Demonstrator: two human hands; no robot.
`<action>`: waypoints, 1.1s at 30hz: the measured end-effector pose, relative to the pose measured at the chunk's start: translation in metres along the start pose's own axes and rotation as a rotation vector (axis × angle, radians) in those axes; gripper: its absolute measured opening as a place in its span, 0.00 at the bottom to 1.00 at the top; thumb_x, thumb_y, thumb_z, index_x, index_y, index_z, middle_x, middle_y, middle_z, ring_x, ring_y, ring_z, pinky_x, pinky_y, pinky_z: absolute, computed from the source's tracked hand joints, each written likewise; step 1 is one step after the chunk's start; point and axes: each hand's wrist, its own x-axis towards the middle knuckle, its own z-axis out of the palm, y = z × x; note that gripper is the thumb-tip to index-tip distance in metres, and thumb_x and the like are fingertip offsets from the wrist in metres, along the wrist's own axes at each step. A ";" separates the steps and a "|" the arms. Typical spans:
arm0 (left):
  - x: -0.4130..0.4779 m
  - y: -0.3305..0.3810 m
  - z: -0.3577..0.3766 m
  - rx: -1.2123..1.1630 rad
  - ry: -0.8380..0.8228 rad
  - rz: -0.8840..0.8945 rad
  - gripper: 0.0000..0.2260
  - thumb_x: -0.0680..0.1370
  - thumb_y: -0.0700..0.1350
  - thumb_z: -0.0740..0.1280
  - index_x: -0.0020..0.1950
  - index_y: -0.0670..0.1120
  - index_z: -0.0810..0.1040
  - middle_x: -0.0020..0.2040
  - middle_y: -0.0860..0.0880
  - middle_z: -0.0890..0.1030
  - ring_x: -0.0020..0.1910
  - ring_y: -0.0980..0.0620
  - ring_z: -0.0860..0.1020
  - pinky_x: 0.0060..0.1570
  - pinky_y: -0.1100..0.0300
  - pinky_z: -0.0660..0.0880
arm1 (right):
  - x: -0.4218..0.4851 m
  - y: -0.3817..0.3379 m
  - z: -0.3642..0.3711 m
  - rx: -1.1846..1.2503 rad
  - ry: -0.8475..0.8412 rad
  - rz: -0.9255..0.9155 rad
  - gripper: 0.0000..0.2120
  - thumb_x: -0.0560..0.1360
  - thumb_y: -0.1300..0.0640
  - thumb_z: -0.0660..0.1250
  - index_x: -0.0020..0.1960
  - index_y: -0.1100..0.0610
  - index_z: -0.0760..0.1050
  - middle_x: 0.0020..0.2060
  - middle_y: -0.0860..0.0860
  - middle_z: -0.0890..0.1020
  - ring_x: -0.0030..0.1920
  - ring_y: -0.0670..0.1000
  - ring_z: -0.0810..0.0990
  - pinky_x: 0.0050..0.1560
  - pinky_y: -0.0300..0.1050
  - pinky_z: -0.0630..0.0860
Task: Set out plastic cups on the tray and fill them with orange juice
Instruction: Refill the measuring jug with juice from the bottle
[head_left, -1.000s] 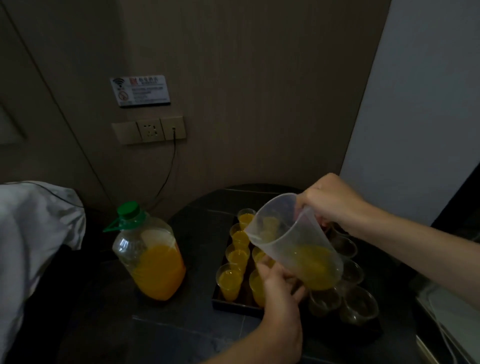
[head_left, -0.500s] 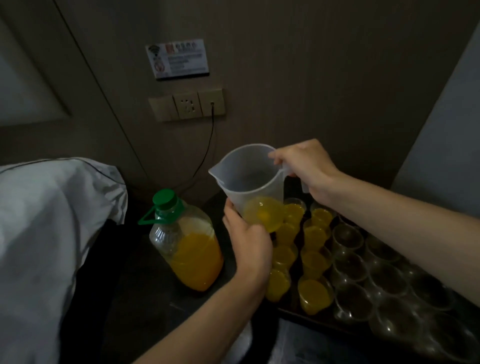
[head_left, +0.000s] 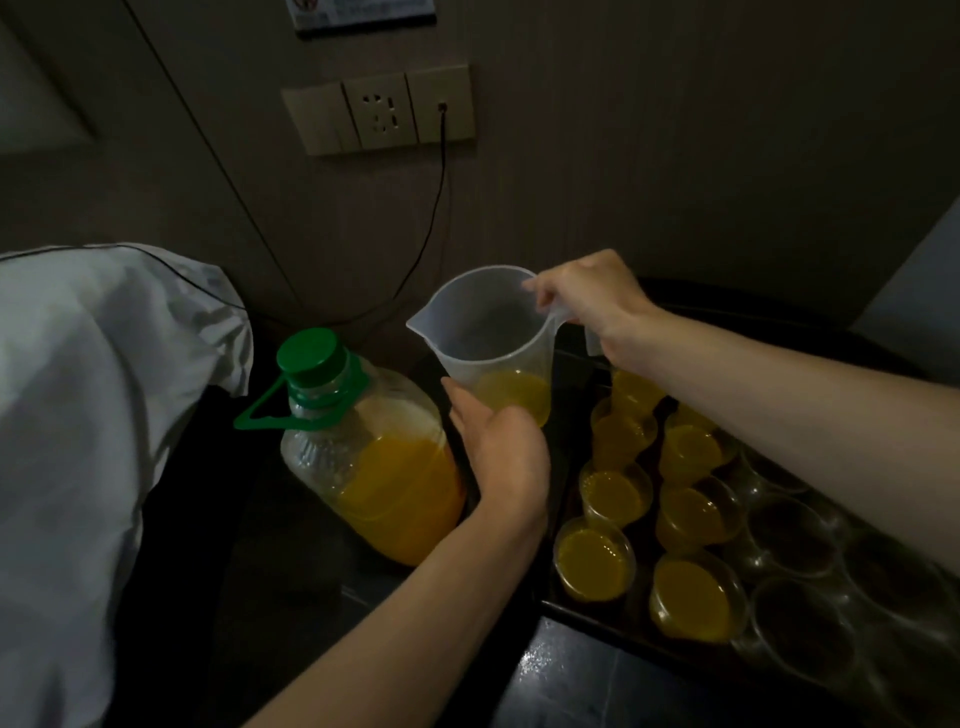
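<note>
Head view | right hand (head_left: 587, 299) grips jug (head_left: 491, 332) handle | left hand (head_left: 506, 454) cups its base | bottle (head_left: 374, 462) just left

1. The jug (head_left: 493, 332) is translucent, frosted plastic, matt.
2. The bottle (head_left: 363, 467) is clear, ribbed plastic; its cap (head_left: 311, 353) is smooth green plastic.
3. The cups (head_left: 795, 535) are thin, clear, glossy plastic.
4. The tabletop (head_left: 571, 686) is dark and glossy.
5. The cloth (head_left: 78, 415) is white, matt and creased.
6. The wall (head_left: 675, 156) is matt with a fine wood grain.

A dim room with a brown wood-grain wall (head_left: 675, 130). A beige socket panel (head_left: 378, 110) carries a thin black cable (head_left: 439, 197). White bedding (head_left: 93, 415) lies left of the dark glossy table (head_left: 566, 680).
</note>
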 end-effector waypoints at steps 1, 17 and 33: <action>0.004 -0.003 0.001 -0.001 0.001 -0.014 0.41 0.78 0.33 0.60 0.83 0.58 0.45 0.82 0.50 0.56 0.79 0.45 0.58 0.77 0.45 0.58 | 0.003 0.004 0.002 0.004 -0.005 0.008 0.08 0.72 0.61 0.69 0.49 0.56 0.85 0.51 0.50 0.84 0.53 0.48 0.80 0.56 0.48 0.75; 0.036 -0.048 0.008 -0.008 0.082 -0.119 0.45 0.69 0.42 0.64 0.81 0.63 0.47 0.81 0.50 0.56 0.77 0.40 0.59 0.74 0.36 0.61 | 0.017 0.052 0.021 0.028 -0.085 0.108 0.07 0.72 0.61 0.70 0.48 0.55 0.84 0.49 0.49 0.85 0.52 0.49 0.83 0.62 0.54 0.78; 0.023 -0.044 0.010 0.109 0.061 -0.101 0.37 0.78 0.38 0.60 0.83 0.46 0.44 0.81 0.35 0.52 0.78 0.31 0.56 0.76 0.33 0.54 | 0.000 0.044 0.000 -0.134 -0.116 0.044 0.23 0.76 0.57 0.69 0.71 0.50 0.76 0.70 0.47 0.76 0.72 0.51 0.71 0.66 0.49 0.65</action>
